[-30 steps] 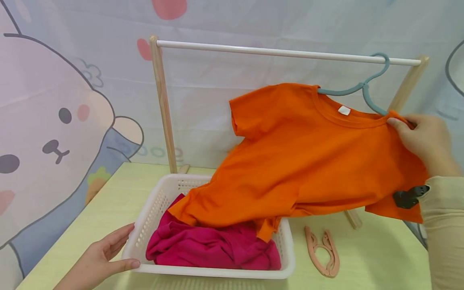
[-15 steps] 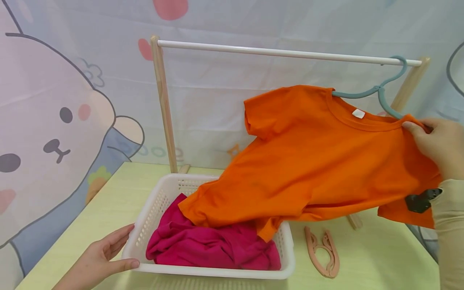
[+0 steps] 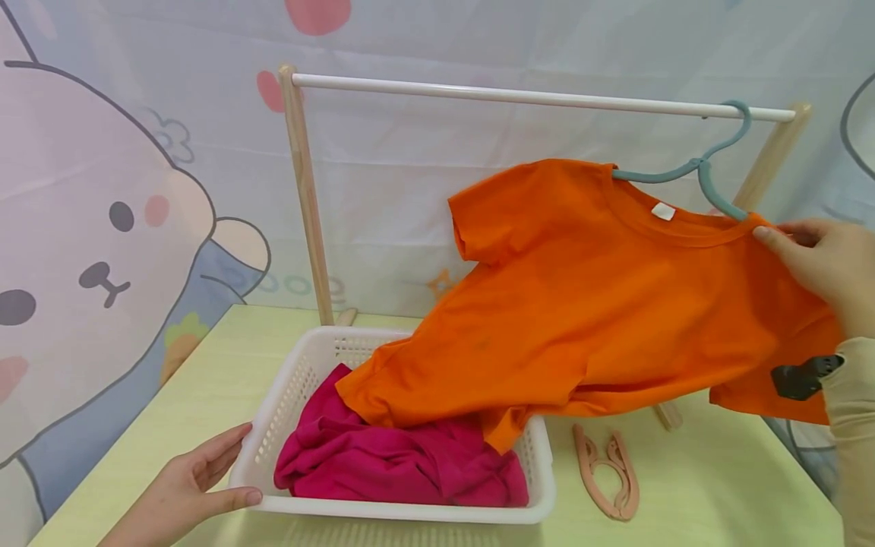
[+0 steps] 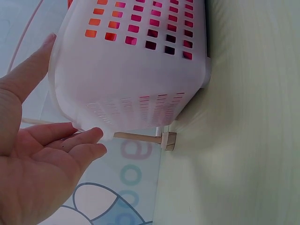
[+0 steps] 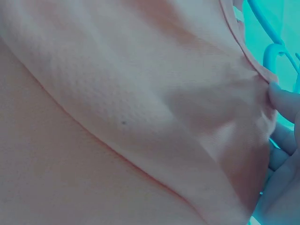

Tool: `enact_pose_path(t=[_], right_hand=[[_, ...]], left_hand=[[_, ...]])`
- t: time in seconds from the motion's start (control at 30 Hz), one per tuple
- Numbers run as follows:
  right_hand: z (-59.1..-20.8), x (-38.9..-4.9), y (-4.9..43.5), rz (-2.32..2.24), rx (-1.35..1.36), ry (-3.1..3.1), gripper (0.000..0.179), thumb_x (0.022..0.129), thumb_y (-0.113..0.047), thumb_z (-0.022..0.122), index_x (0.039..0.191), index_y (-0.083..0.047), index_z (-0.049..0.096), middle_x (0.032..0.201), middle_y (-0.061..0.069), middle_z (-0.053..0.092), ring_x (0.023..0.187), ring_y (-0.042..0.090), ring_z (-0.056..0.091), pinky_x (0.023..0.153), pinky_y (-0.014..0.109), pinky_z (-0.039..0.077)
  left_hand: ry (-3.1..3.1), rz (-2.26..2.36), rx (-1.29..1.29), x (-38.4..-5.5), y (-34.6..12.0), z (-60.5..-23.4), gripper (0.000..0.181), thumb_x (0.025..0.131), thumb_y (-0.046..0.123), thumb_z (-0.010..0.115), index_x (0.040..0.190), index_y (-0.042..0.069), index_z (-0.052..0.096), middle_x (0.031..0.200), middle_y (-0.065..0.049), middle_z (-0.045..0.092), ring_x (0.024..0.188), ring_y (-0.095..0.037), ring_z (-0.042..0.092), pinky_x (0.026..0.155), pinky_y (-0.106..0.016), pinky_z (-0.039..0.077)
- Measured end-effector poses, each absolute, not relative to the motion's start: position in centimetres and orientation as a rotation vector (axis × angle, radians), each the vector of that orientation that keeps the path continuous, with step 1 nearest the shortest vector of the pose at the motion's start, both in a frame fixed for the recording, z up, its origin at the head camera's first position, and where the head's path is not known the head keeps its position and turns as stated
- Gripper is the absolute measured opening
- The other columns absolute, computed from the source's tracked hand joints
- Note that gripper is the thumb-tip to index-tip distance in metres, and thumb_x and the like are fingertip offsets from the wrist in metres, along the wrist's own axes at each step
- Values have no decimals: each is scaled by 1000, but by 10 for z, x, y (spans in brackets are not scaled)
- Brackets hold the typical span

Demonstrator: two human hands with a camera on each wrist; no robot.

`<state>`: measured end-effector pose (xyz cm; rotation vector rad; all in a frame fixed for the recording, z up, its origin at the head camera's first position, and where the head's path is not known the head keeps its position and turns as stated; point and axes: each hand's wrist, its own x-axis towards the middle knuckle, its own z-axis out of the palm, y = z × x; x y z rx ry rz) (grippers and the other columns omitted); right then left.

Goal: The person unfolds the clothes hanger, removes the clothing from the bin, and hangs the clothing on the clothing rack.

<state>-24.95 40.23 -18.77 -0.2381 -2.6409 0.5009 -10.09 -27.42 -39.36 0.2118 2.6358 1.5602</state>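
Note:
My right hand (image 3: 830, 262) pinches the shoulder of an orange T-shirt (image 3: 547, 319) beside the neckline. A blue-green hanger (image 3: 659, 177) sits inside the neck, its hook at the white rail. In the right wrist view, the thumb presses the shirt fabric (image 5: 206, 108) near the hanger (image 5: 272, 51). The shirt's hem trails into a white plastic basket (image 3: 270, 433), onto a crumpled magenta cloth (image 3: 410, 463). My left hand (image 3: 181, 486) holds the basket's near left corner, thumb at the front rim, fingertips along the left rim. The left wrist view has that hand (image 4: 47, 173) against the basket wall (image 4: 117, 70).
The white rail (image 3: 513, 94) spans two wooden posts (image 3: 307, 197) behind the basket. A folded peach-coloured hanger (image 3: 608, 475) lies on the pale table (image 3: 718, 486), right of the basket. A printed cloth backdrop (image 3: 383, 220) hangs behind.
My right hand, the orange T-shirt and its hanger have shifted right along the rail, the hanger then slightly back left. My left hand and the basket stay put.

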Motion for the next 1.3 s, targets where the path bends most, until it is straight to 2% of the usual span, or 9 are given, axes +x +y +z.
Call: enact_pose_path(t=[0.23, 0.33, 0.4, 0.57, 0.63, 0.7, 0.8, 1.07, 1.3], right_hand=[[-186, -260, 408, 544, -274, -2632, 79, 96, -58, 36, 136, 9, 43, 129, 36, 47, 111, 50, 43, 91, 62, 41], [-189, -273, 416, 537, -283, -2566, 82, 93, -62, 38, 143, 3, 39, 135, 31, 48, 115, 46, 44, 84, 51, 46], [-184, -272, 408, 558, -265, -2537, 80, 93, -60, 41, 146, -1, 36, 138, 29, 47, 118, 46, 43, 87, 54, 45], [-167, -247, 351, 612, -97, -2448, 66, 95, -48, 51, 142, -2, 44, 135, 23, 53, 116, 39, 49, 90, 41, 45], [-165, -237, 331, 616, 21, -2389, 59, 94, -43, 57, 136, -2, 53, 126, 19, 60, 105, 17, 56, 82, 23, 42], [-166, -229, 313, 625, 152, -2360, 53, 94, -38, 61, 130, 1, 57, 119, 19, 63, 97, 2, 56, 79, 16, 38], [-175, -223, 294, 675, 308, -2327, 45, 91, -32, 66, 124, -1, 62, 110, 10, 65, 82, -19, 42, 73, 5, 33], [-214, -208, 243, 676, 648, -2309, 35, 88, -16, 72, 119, -1, 64, 112, 15, 67, 99, 24, 58, 84, 9, 36], [-260, -195, 209, 719, 842, -2323, 33, 83, -10, 76, 114, -5, 66, 108, 5, 68, 100, 20, 62, 86, 28, 48]], left_hand=[[2629, 1524, 179, -100, -274, -392, 82, 82, 13, 77, 147, -7, 30, 147, -29, 35, 108, 26, 36, 83, -11, 49], [2624, 1520, 175, -100, -274, -392, 82, 82, 14, 77, 147, -7, 30, 147, -30, 34, 108, 26, 35, 83, -11, 49], [2622, 1519, 171, -100, -274, -392, 83, 82, 14, 77, 147, -8, 30, 147, -30, 34, 108, 26, 35, 83, -11, 48], [2616, 1526, 164, -100, -274, -392, 83, 82, 14, 77, 147, -7, 29, 148, -30, 34, 108, 26, 35, 83, -11, 49], [2618, 1528, 162, -100, -274, -392, 83, 82, 15, 77, 147, -7, 30, 148, -29, 34, 108, 26, 35, 83, -11, 49], [2624, 1526, 167, -99, -273, -391, 83, 82, 15, 77, 147, -7, 30, 148, -29, 34, 108, 26, 35, 83, -11, 48], [2626, 1537, 176, -99, -273, -391, 82, 82, 14, 77, 146, -7, 30, 147, -29, 34, 108, 25, 36, 83, -11, 48], [2605, 1556, 169, -99, -272, -392, 82, 83, 14, 76, 147, -7, 30, 147, -29, 35, 107, 25, 37, 83, -12, 49], [2591, 1573, 178, -99, -273, -393, 82, 83, 15, 76, 147, -7, 29, 146, -30, 35, 108, 24, 38, 83, -12, 49]])
